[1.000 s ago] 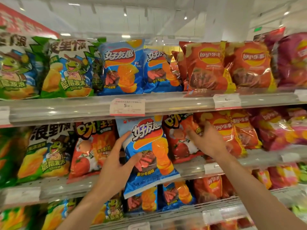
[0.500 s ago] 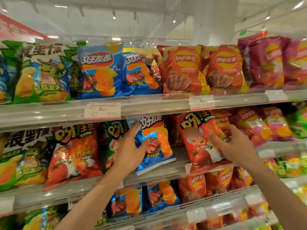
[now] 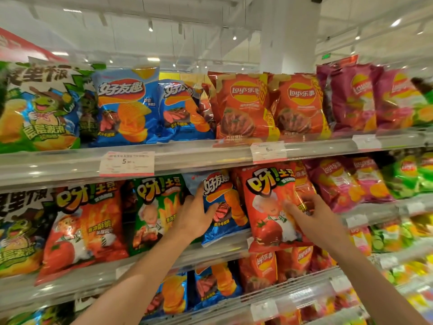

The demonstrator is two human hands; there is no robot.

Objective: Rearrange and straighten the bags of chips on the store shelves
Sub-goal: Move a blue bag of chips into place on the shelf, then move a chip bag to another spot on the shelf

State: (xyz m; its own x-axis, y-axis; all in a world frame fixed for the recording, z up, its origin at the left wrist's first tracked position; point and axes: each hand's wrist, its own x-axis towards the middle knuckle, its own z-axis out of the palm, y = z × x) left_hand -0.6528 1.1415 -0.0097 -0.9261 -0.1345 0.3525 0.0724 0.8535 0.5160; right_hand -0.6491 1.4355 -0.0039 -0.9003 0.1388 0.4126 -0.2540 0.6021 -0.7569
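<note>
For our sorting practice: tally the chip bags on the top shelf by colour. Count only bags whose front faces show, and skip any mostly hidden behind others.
Green bags: 1
Blue bags: 2
Red bags: 2
Purple bags: 2
Total: 7

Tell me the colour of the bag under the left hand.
Blue, with orange chips printed on it; head view shows it.
</note>
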